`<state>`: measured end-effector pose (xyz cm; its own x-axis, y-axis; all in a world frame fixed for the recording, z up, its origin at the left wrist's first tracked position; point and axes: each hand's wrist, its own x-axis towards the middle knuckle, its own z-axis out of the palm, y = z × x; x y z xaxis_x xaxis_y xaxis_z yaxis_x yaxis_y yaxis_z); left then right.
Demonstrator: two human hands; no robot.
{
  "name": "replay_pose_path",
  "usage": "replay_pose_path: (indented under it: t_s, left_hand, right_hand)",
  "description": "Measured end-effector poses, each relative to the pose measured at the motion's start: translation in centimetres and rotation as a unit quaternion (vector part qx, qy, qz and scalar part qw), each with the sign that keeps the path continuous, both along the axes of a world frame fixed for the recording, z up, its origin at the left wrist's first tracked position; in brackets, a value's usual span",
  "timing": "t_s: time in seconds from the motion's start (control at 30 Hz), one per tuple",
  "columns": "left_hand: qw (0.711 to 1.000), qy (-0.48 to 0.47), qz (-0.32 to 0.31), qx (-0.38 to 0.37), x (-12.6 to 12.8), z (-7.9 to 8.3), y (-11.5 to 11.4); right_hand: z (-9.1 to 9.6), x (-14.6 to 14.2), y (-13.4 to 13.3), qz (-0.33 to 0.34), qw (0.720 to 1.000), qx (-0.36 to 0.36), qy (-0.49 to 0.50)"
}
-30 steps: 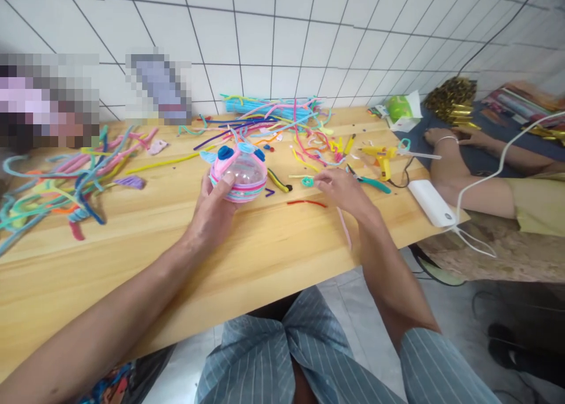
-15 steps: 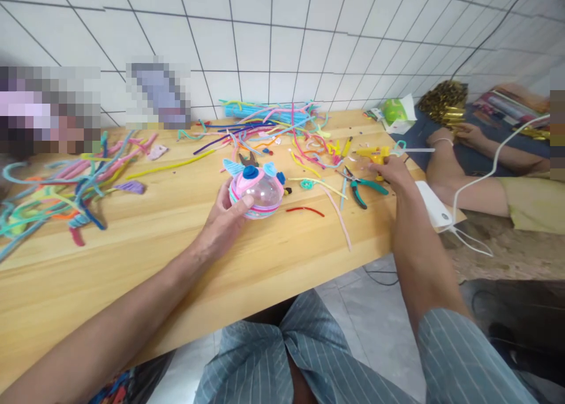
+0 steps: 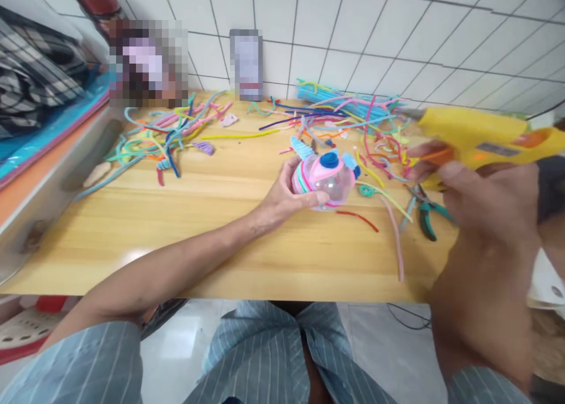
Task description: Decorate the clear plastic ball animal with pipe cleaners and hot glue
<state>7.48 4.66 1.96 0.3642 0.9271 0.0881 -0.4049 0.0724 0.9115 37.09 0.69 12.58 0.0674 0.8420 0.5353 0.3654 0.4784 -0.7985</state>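
Note:
My left hand (image 3: 295,192) is closed round a clear plastic ball (image 3: 333,187) wound with pink and turquoise pipe cleaners. Blue coiled discs and light blue tufts sit on top of the ball. Raised at the right, my right hand (image 3: 481,198) grips a yellow hot glue gun (image 3: 477,136), its nozzle turned to the left and its orange trigger under the fingers. Below the glue gun lie teal-handled pliers (image 3: 428,218), partly behind my right hand. A red pipe cleaner piece (image 3: 358,217) and a pink strip (image 3: 395,239) rest in front of the ball.
Tangled pipe cleaners (image 3: 168,136) cover the table's (image 3: 247,262) left rear. A light blue bundle (image 3: 344,101) lies along the tiled wall. A clear plastic bin (image 3: 57,198) stands at the left edge, and a white device (image 3: 549,277) sits at the far right.
My right hand has lifted the glue gun off the table, up and closer to the camera. The left hand still holds the ball. The view has swung to the left.

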Motion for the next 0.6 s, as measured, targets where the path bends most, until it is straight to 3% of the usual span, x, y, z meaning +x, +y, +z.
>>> replay_pose_path:
  t_s: [0.13, 0.3, 0.43, 0.6]
  left_hand:
    - [0.995, 0.009, 0.095, 0.041, 0.1, -0.2, 1.0]
    - [0.984, 0.027, 0.157, 0.079, 0.1, -1.5, 1.9]
    - [0.977, 0.037, 0.193, 0.086, 0.1, -2.2, 2.1]
    - [0.979, 0.040, 0.188, 0.071, 0.0, -2.4, 2.2]
  right_hand:
    - [-2.3, -2.0, -1.7, -0.031, 0.989, -0.005, -0.143]
    - [-5.0, -2.0, -2.1, -0.006, 0.936, 0.092, -0.340]
    - [-4.9, -3.1, -2.1, -0.012, 0.914, 0.134, -0.383]
    - [-4.7, -3.8, -2.4, -0.005, 0.899, 0.160, -0.408]
